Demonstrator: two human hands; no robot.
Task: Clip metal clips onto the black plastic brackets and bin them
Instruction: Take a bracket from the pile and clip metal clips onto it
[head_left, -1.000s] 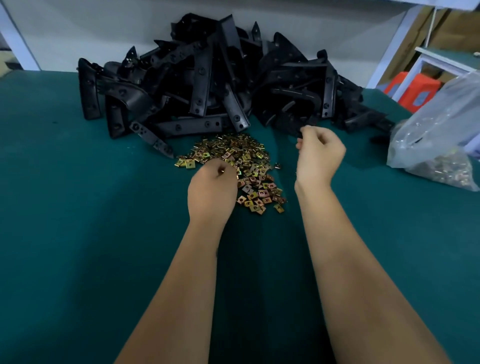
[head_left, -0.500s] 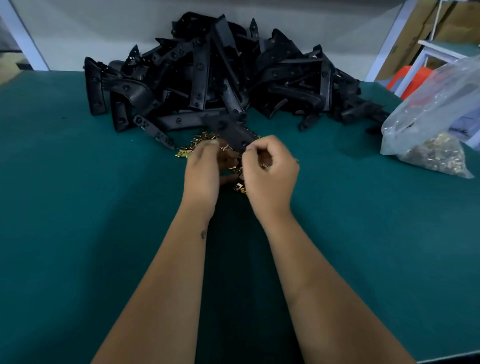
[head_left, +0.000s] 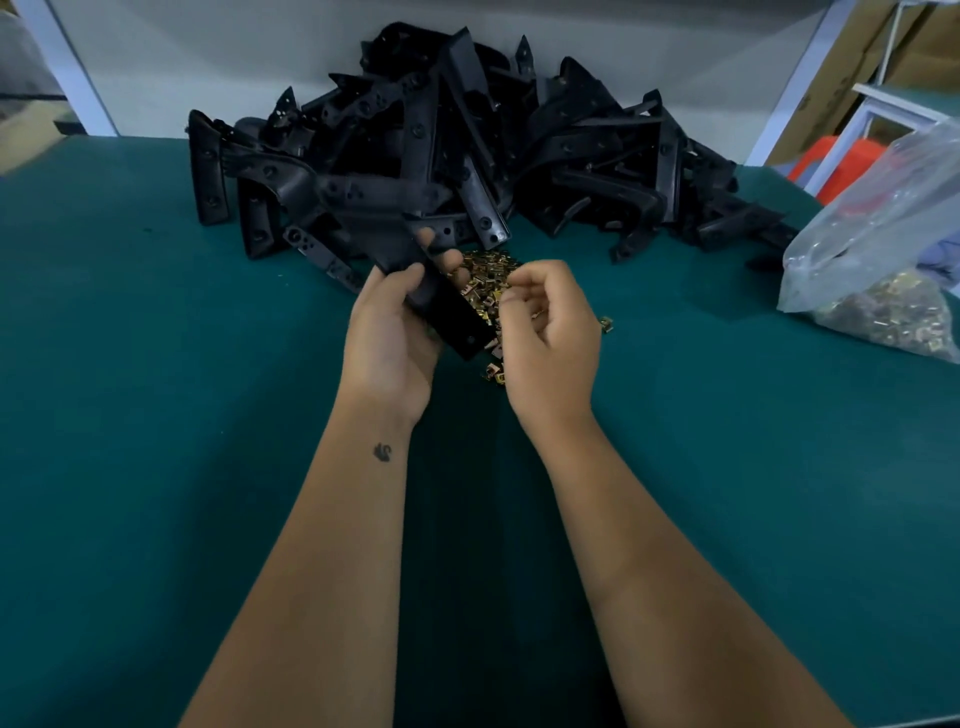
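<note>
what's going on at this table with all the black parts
A person is fitting metal clips to plastic brackets. The left hand grips one black bracket above the loose pile of metal clips, while the right hand is curled beside it, seemingly pinching a clip. A big heap of brackets waits behind on the green table, and a plastic bag sits to the right.

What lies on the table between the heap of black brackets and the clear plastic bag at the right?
In the head view, only bare green table lies between the bracket heap and the plastic bag.
</note>
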